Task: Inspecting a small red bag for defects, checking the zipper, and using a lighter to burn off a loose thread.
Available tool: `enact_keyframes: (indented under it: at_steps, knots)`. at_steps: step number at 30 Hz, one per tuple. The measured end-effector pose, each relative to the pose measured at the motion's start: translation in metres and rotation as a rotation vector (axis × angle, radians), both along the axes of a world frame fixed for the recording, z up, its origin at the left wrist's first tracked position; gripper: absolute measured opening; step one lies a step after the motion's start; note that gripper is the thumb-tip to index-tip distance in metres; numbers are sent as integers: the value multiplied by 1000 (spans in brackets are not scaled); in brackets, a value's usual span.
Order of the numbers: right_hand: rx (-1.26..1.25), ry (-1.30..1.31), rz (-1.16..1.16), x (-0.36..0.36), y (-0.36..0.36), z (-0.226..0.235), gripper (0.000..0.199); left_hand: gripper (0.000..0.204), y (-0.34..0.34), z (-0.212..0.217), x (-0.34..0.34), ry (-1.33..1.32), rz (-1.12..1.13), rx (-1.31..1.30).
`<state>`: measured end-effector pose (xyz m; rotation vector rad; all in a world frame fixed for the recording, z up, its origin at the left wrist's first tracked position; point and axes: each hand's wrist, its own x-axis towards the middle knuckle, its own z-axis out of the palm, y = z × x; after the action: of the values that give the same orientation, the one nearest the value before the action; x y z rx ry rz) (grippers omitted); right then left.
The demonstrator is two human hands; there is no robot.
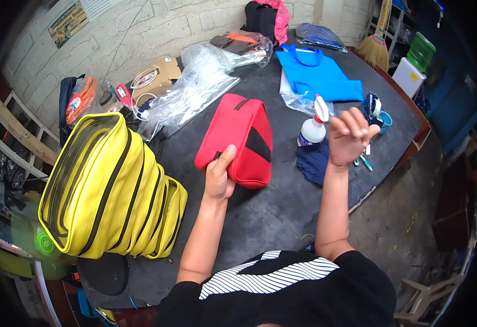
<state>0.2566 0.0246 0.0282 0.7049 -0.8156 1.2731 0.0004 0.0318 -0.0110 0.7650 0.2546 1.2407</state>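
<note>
My left hand [221, 177] grips the near left side of a red zippered pouch [219, 131], thumb on top. The pouch is tilted above the dark table [271, 223] and has a black patch on its right face. Raised to the right, my right hand [349, 133] is empty, its fingers loosely bent and the thumb apart. Just behind it stands a white spray bottle [311, 129] beside a crumpled navy cloth [311, 162]. On the left, several yellow zippered bags [102, 191] stand nested in a row, from large to small.
Clear plastic wrapping [195, 76] lies across the back left, near a cardboard piece [159, 76] with a white cable. A blue tote bag [323, 79] lies at the back right. A light blue cup [384, 121] and pens [365, 162] are near the table's right edge.
</note>
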Motion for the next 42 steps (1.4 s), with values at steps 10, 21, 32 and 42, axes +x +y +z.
enact_keyframes:
  at_steps: [10, 21, 32, 42]
  knots:
    - [-612, -1279, -893, -48, 15, -17, 28, 66, -15, 0, 1, 47, -115, -21]
    - [-640, -1425, -620, -71, 26, -7, 37, 85, -23, 10, -8, -142, -106, -24]
    - [-579, -857, -303, -53, 43, 4, 17, 72, -7, -4, -40, 627, -123, 187]
    - [-604, -863, -705, -93, 11, -33, 17, 30, -35, 21, -69, 1242, 721, 298]
